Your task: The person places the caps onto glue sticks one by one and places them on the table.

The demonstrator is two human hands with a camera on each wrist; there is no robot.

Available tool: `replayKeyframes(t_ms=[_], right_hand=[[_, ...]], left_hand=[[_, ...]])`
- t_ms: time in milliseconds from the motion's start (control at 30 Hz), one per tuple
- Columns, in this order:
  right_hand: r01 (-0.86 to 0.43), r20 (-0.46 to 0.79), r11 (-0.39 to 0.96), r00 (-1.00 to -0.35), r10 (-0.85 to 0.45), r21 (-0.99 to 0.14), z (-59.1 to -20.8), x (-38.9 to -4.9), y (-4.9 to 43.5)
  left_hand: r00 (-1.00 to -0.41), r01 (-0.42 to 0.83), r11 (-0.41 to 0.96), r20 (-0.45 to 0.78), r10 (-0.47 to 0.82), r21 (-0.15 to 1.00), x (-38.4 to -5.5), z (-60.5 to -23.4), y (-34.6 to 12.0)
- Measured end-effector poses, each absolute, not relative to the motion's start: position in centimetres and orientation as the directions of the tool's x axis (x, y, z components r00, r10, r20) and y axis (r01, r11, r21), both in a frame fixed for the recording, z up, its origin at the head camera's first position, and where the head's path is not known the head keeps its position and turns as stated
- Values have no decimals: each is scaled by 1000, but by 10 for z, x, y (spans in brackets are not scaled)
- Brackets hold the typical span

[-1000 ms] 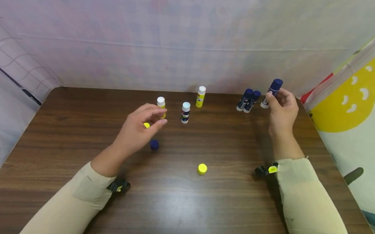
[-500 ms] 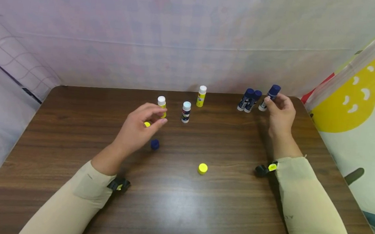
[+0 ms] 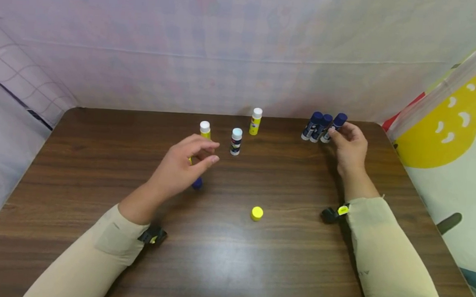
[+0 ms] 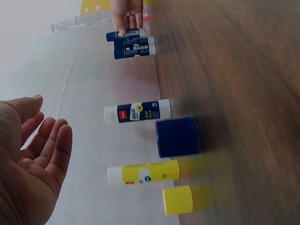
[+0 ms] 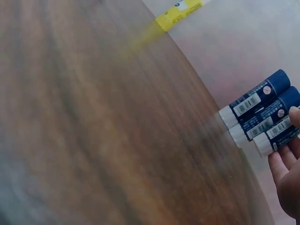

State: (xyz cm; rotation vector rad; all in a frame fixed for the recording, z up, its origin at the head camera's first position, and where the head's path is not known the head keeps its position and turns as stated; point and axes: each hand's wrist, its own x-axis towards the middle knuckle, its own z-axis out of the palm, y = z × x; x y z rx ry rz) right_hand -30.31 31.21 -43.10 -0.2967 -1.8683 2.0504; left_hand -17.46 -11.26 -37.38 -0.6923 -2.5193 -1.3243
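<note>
My right hand (image 3: 351, 149) pinches a navy glue stick (image 3: 338, 122) with a blue cap, upright at the table's back right. Close on its left stand two similar capped glue sticks (image 3: 312, 126). My left hand (image 3: 180, 165) hovers with loosely bent fingers, holding nothing. Behind it, partly hidden, is a yellow glue stick (image 3: 205, 128) with a white top. A navy glue stick (image 3: 236, 143) without its blue cap stands to that hand's right. Beneath the hand lie a blue cap (image 4: 176, 137) and a yellow cap (image 4: 178, 200), mostly covered in the head view.
Another yellow glue stick (image 3: 255, 123), white top showing, stands near the back edge. A second yellow cap (image 3: 257, 214) lies at mid-table. The brown wooden table (image 3: 229, 267) meets a pale cloth curtain (image 3: 185, 71) behind it.
My right hand has brought its glue stick left and down, beside the two capped ones. My left hand has shifted slightly right, covering more of the caps beneath it.
</note>
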Motion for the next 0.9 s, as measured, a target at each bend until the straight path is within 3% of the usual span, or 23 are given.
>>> replayKeyframes(t_ms=[367,900], right_hand=[[-75,45,-70,-929,367,-995,-431,-298,310],[10,-8,4,-948,318,-1000,-430,-298,314]], left_hand=[[-848,496,437,311,429,750,-166,-373,-88],[-783,533,537,140,606,654,-167,-373,-46]])
